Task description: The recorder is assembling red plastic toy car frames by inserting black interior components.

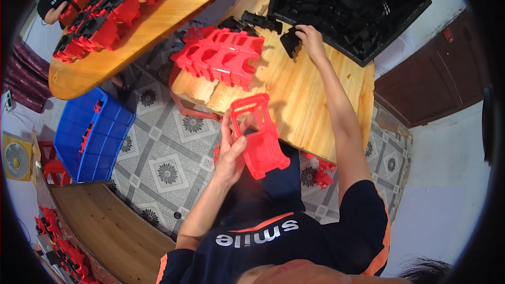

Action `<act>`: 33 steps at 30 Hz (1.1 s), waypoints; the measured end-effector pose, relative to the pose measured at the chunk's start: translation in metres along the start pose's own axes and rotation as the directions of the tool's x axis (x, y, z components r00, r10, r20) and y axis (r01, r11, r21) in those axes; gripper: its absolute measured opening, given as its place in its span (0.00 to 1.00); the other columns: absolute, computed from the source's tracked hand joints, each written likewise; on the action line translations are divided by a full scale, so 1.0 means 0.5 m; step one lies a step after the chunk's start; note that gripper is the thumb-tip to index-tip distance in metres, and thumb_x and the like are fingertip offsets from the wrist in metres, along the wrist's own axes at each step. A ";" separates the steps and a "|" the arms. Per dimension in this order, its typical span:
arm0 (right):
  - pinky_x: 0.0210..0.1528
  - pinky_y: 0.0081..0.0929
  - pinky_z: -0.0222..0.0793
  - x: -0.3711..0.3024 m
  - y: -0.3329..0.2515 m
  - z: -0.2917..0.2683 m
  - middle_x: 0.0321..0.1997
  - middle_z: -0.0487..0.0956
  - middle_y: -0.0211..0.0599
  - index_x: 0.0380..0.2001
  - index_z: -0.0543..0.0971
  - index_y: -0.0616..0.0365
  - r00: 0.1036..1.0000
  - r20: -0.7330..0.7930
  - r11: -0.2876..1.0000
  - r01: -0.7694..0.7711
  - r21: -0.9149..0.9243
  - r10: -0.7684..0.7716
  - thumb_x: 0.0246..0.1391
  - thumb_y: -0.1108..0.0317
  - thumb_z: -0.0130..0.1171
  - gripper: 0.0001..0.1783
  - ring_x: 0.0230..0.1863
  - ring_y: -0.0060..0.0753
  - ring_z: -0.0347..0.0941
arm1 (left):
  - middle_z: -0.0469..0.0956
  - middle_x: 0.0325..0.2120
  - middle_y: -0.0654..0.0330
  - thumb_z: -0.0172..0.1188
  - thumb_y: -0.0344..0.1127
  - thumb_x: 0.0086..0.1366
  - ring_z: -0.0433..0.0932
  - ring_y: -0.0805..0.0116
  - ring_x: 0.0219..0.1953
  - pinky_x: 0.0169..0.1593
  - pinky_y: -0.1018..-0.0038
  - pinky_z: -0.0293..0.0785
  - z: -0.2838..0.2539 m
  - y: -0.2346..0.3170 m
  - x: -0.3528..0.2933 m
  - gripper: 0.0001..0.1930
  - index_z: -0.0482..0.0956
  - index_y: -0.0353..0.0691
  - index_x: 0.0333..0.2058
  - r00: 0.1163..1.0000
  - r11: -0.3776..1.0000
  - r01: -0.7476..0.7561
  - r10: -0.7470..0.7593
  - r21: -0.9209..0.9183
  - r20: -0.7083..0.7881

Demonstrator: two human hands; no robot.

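Observation:
A red plastic housing (265,149) with open windows is held by my left hand (230,150) in front of the table's near edge. The fingers and thumb of that hand are closed round its left side. Across the wooden table, my right hand (311,39) has its fingers on a black plastic part (290,42) at the rim of a large black bin. Several red housings (221,55) stand in joined rows on the table's left side. Behind them lie more black parts (261,21).
The black bin (402,42) holds many black parts. To the left, an oval wooden table (173,8) carries red-and-black assemblies, with another person's hand (54,13) beside it. A blue crate (108,150) stands on the tiled floor. Red pieces (323,174) lie under my table.

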State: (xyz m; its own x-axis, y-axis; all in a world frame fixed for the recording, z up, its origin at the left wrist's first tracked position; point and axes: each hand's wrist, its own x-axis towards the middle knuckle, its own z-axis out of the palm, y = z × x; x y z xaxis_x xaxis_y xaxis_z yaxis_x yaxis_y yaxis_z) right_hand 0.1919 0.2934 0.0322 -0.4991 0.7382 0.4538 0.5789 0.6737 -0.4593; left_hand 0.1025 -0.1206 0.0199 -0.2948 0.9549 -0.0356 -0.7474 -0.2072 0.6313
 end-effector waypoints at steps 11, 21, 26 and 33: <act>0.25 0.19 0.64 -0.483 -0.347 -0.265 0.22 0.75 0.27 0.30 0.80 0.61 0.971 -0.071 0.944 -0.205 0.260 0.230 0.51 0.65 0.70 0.12 0.22 0.16 0.67 | 0.50 0.66 0.44 0.68 0.24 0.56 0.61 0.54 0.65 0.62 0.58 0.68 0.034 -0.047 0.040 0.56 0.31 0.50 0.70 0.988 0.985 -0.145 0.149 0.091 -0.048; 0.21 0.31 0.64 -0.553 -0.424 -0.207 0.20 0.72 0.35 0.28 0.77 0.60 0.993 -0.118 0.996 0.034 0.084 -0.024 0.47 0.62 0.72 0.16 0.19 0.34 0.69 | 0.51 0.66 0.43 0.73 0.27 0.53 0.63 0.53 0.64 0.62 0.59 0.69 0.033 -0.035 0.005 0.60 0.30 0.50 0.70 0.981 0.977 -0.193 0.192 0.095 0.023; 0.22 0.31 0.65 -0.558 -0.429 -0.203 0.20 0.72 0.35 0.27 0.77 0.60 0.991 -0.122 0.996 0.064 0.057 -0.057 0.46 0.62 0.72 0.15 0.19 0.34 0.70 | 0.52 0.65 0.44 0.73 0.29 0.54 0.63 0.55 0.64 0.63 0.58 0.67 0.033 -0.038 0.000 0.61 0.29 0.51 0.70 0.965 0.963 -0.254 0.246 0.095 0.089; 0.31 0.27 0.71 -0.496 -0.404 -0.188 0.30 0.77 0.36 0.41 0.79 0.66 0.994 -0.109 0.972 0.002 0.235 0.024 0.55 0.61 0.66 0.18 0.28 0.30 0.75 | 0.52 0.65 0.47 0.66 0.31 0.60 0.62 0.55 0.64 0.64 0.59 0.63 0.057 -0.026 -0.003 0.54 0.30 0.49 0.70 0.981 0.974 -0.193 0.191 0.116 0.028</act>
State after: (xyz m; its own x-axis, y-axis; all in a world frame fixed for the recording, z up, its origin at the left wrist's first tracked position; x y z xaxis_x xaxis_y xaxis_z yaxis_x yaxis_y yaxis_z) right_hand 0.2595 -0.0287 0.0842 -0.4113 0.7462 0.5234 0.4099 0.6643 -0.6250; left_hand 0.1295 -0.1131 0.0339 -0.4152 0.9033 0.1076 -0.6021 -0.3615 0.7119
